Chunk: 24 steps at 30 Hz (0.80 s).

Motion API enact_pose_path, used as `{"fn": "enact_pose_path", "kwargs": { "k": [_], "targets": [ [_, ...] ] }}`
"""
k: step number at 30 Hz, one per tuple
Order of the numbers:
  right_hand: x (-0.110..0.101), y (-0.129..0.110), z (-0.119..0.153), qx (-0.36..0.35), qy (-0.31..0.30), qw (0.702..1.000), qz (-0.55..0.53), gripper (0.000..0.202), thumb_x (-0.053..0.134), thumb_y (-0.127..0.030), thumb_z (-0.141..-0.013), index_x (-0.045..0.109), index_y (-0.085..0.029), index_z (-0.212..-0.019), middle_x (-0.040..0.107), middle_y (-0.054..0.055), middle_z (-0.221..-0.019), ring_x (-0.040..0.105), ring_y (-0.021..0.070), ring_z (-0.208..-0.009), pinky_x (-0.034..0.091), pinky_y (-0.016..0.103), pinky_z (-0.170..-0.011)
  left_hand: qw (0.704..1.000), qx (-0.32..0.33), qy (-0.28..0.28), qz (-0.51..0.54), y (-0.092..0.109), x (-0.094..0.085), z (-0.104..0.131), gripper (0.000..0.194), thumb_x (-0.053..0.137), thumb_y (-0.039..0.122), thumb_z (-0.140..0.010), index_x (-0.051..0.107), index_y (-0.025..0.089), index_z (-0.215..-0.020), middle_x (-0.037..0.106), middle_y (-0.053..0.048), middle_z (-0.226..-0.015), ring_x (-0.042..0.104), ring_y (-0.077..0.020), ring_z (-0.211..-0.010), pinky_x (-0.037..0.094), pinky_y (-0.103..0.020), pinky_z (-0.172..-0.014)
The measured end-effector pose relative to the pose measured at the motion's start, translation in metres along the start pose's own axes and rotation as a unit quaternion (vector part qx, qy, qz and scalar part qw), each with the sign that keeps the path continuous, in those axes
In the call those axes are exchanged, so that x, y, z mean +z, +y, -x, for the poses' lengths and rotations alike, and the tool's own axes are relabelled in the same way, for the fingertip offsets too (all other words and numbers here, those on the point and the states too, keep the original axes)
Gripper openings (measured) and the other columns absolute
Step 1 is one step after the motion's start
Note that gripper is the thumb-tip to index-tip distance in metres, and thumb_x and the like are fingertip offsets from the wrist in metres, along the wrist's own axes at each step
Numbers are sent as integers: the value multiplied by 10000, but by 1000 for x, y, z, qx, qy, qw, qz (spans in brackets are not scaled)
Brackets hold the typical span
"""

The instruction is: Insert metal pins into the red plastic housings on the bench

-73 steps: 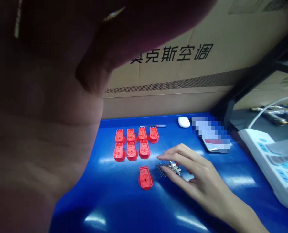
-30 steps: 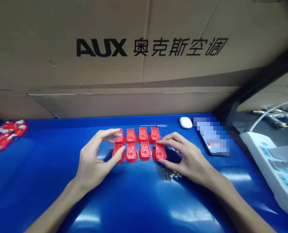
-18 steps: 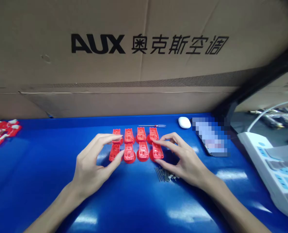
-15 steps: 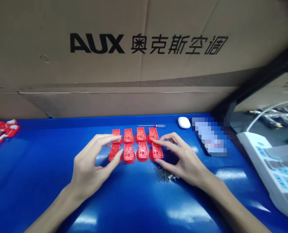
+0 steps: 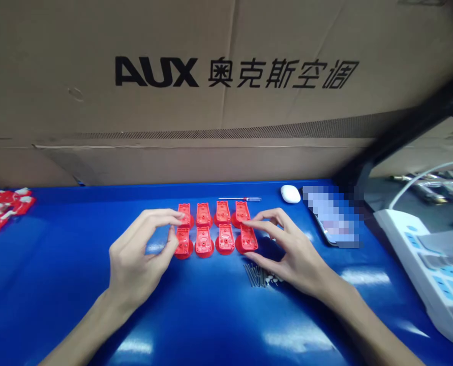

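Several red plastic parts (image 5: 203, 241) stand in two rows on the blue table (image 5: 195, 315), each with a round red base. At the left end of the rows, my left hand (image 5: 140, 254) has its fingers apart, with fingertips beside or touching the end parts. My right hand (image 5: 291, 249) is at the right end, thumb and fingers spread around the edge of the front right part (image 5: 247, 239). Neither hand is closed on anything. Metal screws (image 5: 252, 275) and small white pieces (image 5: 272, 279) lie under and beside my right hand.
A screwdriver (image 5: 252, 199) lies behind the rows. A white case (image 5: 290, 193) and a blurred-out phone (image 5: 331, 218) are at the back right. At the right edge is a white power strip (image 5: 413, 254); red-and-white items (image 5: 5, 211) lie far left. A cardboard box (image 5: 173, 112) stands behind.
The thumb of my left hand has drawn back left and up from the front left part, which now stands straighter in its row. My right hand has barely moved.
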State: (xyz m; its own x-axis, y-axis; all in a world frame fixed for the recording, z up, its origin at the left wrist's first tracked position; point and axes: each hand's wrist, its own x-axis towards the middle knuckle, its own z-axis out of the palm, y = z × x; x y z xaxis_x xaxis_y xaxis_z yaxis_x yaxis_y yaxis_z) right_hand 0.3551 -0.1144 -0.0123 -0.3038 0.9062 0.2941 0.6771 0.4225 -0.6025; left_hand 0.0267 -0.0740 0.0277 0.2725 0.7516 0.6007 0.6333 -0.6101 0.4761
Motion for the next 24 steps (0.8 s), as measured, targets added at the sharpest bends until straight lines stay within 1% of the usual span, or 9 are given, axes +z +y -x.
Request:
{"fn": "enact_pose_path", "kwargs": {
  "k": [5,10,13,15,17,20,22,24],
  "targets": [
    [-2,-2,0,-13,14,1000,7,516,767,-385,-1027,602,-369,-1516,564,100,-1405,653,286,-1245,607,527,-1088,999,-23,-1,-41,-6,2,-3,109,733,203,-1034,760,259,-1123,779,-29,-1262,754,-233,-1173,571,-407,-1072],
    [-3,-4,2,-21,25,999,9,507,773,-360,-1020,616,-343,-1502,570,106,-1400,663,282,-1225,616,515,-1061,997,-33,-40,-63,-18,4,-3,88,720,297,-1050,779,277,-1113,743,-48,-1338,719,-267,-1239,563,-455,-1098],
    [-3,-5,2,-23,24,999,5,497,766,-351,-1023,619,-337,-1498,574,109,-1390,667,281,-1215,624,507,-1039,994,-48,-69,-65,-24,5,-3,142,720,360,-1049,784,291,-1156,719,-64,-1396,703,-294,-1273,564,-489,-1102],
    [-3,-6,2,-20,23,1000,4,511,763,-352,-1023,610,-336,-1511,583,112,-1376,666,287,-1213,641,491,-996,992,-63,-88,-62,-27,6,-3,190,712,402,-1054,784,301,-1198,713,-68,-1410,702,-304,-1283,563,-505,-1108],
    [-3,-8,1,-12,25,1000,2,557,757,-348,-1026,574,-334,-1551,597,117,-1371,662,291,-1213,650,480,-966,991,-77,-98,-54,-29,7,-4,230,692,435,-1066,787,308,-1232,720,-68,-1415,704,-307,-1294,560,-509,-1126],
    [-4,-10,0,-10,31,999,-3,626,754,-340,-1031,510,-329,-1607,621,113,-1377,660,283,-1205,643,472,-972,989,-91,-114,-35,-31,8,-5,293,645,458,-1096,777,320,-1318,711,-61,-1478,682,-307,-1361,532,-516,-1190],
    [-5,-11,0,-14,33,999,0,632,755,-337,-1033,502,-326,-1612,633,107,-1378,660,274,-1197,636,457,-965,986,-98,-136,-22,-32,8,-5,347,593,468,-1125,741,342,-1412,654,-52,-1582,629,-307,-1450,488,-537,-1246],
    [-3,-12,1,-23,35,999,3,609,750,-325,-1035,514,-321,-1597,644,106,-1367,661,270,-1192,633,434,-934,980,-108,-166,-19,-34,7,-5,396,521,481,-1156,679,381,-1506,566,-38,-1687,550,-312,-1543,430,-576,-1289]
  ]
}}
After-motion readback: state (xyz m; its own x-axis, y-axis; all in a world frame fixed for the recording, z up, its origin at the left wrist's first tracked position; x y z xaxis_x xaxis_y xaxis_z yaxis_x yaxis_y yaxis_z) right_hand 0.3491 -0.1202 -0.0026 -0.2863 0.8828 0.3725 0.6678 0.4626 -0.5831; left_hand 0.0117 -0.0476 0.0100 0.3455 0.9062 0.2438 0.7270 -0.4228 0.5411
